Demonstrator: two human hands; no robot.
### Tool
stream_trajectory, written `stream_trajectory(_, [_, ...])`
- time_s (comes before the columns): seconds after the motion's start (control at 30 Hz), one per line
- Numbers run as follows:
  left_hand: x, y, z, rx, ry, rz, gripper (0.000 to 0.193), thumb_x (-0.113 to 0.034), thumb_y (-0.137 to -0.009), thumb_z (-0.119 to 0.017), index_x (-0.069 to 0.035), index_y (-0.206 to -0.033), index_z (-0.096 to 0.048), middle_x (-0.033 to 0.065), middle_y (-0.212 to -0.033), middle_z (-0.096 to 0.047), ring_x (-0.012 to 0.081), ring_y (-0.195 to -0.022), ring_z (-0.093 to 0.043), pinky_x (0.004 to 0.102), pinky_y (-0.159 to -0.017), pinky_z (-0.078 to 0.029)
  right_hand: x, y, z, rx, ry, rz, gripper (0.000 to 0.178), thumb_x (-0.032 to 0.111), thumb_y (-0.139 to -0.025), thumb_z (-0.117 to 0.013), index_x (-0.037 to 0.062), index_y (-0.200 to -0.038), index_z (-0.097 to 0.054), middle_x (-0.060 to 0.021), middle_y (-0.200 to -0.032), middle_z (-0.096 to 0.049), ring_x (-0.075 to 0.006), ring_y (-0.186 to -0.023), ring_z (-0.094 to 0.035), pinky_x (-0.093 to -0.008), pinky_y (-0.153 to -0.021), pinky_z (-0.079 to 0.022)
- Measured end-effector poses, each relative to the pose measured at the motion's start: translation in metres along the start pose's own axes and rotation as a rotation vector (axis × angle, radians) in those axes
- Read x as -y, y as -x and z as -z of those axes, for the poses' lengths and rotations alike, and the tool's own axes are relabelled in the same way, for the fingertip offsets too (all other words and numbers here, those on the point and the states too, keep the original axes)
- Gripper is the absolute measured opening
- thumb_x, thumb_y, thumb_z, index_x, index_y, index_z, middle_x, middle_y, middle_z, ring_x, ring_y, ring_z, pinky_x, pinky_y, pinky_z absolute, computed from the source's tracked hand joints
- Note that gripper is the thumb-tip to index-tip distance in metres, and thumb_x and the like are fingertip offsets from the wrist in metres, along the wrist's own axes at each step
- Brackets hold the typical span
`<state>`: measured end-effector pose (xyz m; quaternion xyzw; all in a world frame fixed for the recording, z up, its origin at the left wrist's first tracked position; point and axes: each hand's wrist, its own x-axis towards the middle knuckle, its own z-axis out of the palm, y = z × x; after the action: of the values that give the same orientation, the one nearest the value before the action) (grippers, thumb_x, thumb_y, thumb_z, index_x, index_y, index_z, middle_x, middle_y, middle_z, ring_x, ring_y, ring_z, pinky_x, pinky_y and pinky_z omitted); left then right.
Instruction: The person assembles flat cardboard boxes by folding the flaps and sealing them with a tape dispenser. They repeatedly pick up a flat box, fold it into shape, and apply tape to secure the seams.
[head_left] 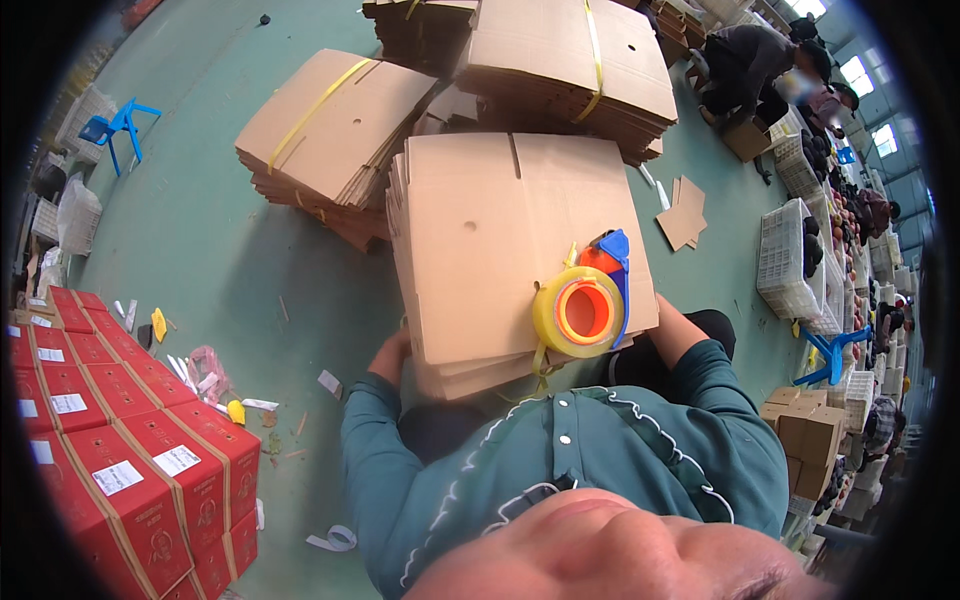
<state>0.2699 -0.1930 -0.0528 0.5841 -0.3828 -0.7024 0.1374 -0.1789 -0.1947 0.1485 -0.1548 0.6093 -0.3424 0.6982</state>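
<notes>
A thick stack of flattened cardboard boxes (480,250) is right in front of me. My left hand (394,348) presses against its left side, with most of the fingers hidden behind the cardboard. At the right edge, my right hand (670,318) grips the same stack, its fingertips out of sight. On top, near the right front corner, lies a roll of yellowish clear tape (547,310) with an orange core. It touches a blue and orange tape dispenser (622,265). A yellow strap (541,362) hangs loose at the stack's near edge.
Strapped cardboard bundles (330,125) stand beyond the stack, with another strapped bundle (560,55) at far right. Red cartons (150,470) are piled at left. Cardboard scraps (684,215), a blue stool (832,355) and white crates (790,260) are at right; people work farther back.
</notes>
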Motion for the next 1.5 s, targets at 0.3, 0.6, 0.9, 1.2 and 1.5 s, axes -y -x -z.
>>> stream_trajectory(0.3, [-0.163,0.157,0.014,0.064,0.51,-0.421,0.089,-0.075,-0.094,-0.028,-0.012,-0.156,-0.021,0.0098,-0.16,-0.027,0.0299,-0.145,-0.027,0.0502,-0.114,-0.028,0.021,0.044,0.019,0.176,-0.097,0.145,0.069,0.062,-0.097,-0.046,0.0072,-0.138,-0.052,-0.0116,-0.129,-0.062,-0.0226,-0.11,-0.065,-0.0381,-0.094,-0.053])
stream_trajectory(0.6, [-0.175,0.162,-0.047,0.017,0.467,-0.437,0.078,-0.067,-0.099,-0.028,-0.007,-0.148,-0.04,0.0125,-0.148,-0.045,0.0263,-0.133,-0.046,0.0394,-0.11,-0.038,0.011,0.053,0.022,0.328,-0.098,0.116,0.07,0.059,-0.09,-0.058,0.0028,-0.132,-0.055,-0.0152,-0.123,-0.065,-0.0233,-0.106,-0.067,-0.0384,-0.095,-0.053])
stream_trajectory(0.9, [-0.131,0.217,-0.118,-0.314,0.377,-0.372,0.068,-0.058,-0.101,-0.035,-0.006,-0.145,-0.04,0.0131,-0.146,-0.046,0.0248,-0.129,-0.049,0.0396,-0.108,-0.042,-0.009,0.103,0.058,0.247,-0.028,0.076,0.064,0.053,-0.095,-0.056,0.0049,-0.137,-0.051,-0.0152,-0.125,-0.064,-0.0239,-0.109,-0.065,-0.0392,-0.092,-0.052])
stream_trajectory(1.2, [-0.213,0.286,-0.283,-0.687,-1.241,-1.044,0.085,-0.06,-0.081,-0.067,-0.012,-0.147,-0.043,0.0128,-0.096,-0.064,0.0288,-0.087,-0.062,0.0423,-0.084,-0.044,0.006,0.046,0.041,-0.034,0.481,0.698,0.067,0.022,-0.094,-0.062,-0.0008,-0.149,-0.033,-0.0202,-0.137,-0.055,-0.026,-0.122,-0.056,-0.0341,-0.101,-0.045])
stream_trajectory(1.5, [-0.214,0.285,-0.29,-0.448,-1.358,-1.053,0.093,-0.059,-0.078,-0.071,-0.015,-0.151,-0.035,0.0123,-0.095,-0.059,0.0265,-0.084,-0.057,0.0402,-0.086,-0.044,0.025,0.043,0.009,-0.431,0.833,0.904,0.065,0.022,-0.096,-0.056,-0.0012,-0.151,-0.029,-0.0236,-0.149,-0.041,-0.0361,-0.138,-0.04,-0.0385,-0.113,-0.035])
